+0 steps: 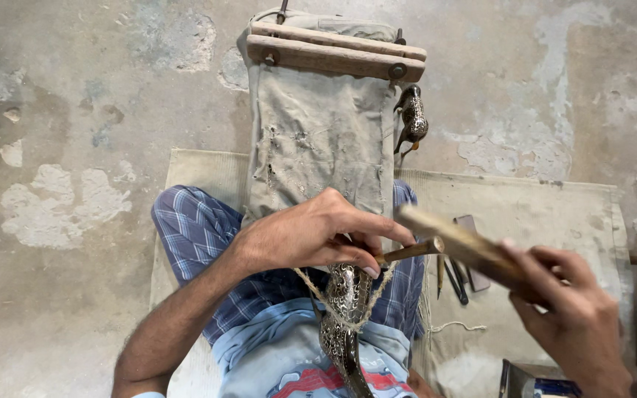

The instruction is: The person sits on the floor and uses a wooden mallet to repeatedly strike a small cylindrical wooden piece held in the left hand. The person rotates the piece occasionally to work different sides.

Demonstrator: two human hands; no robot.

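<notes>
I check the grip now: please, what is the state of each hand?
Left hand: closed on a thin chisel.
Right hand: closed on a wooden mallet, blurred.

glossy dark engraved metal bird figure bound with rough twine, worn matt canvas cloth, unfinished wooden battens, smooth wooden mallet, wooden-handled tool, rough patchy concrete floor, soft checked cotton trousers
</notes>
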